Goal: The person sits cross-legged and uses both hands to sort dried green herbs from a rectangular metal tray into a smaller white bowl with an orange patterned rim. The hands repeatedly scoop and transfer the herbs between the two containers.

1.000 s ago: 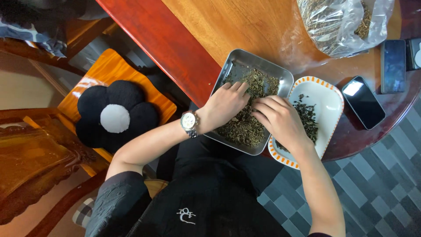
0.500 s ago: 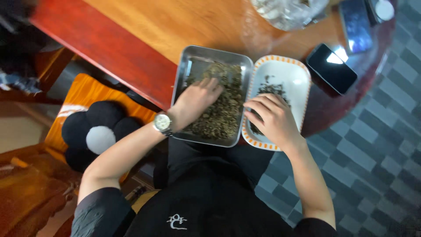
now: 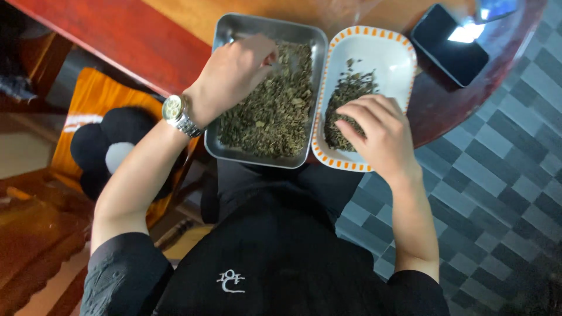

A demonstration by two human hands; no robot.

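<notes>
Right hand (image 3: 377, 131) shifted onto dish (image 3: 404, 61).

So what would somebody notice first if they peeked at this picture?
Probably the metal tray heaped with dried green leaves, mid-table, with the left hand dipping in. Beside it, the right hand rests over a smaller leaf pile in the orange-rimmed white dish.

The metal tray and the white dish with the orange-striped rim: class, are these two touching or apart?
Touching. The head view shows the metal tray and the white dish side by side, their long rims pressed together with no wooden table visible between them.
</notes>
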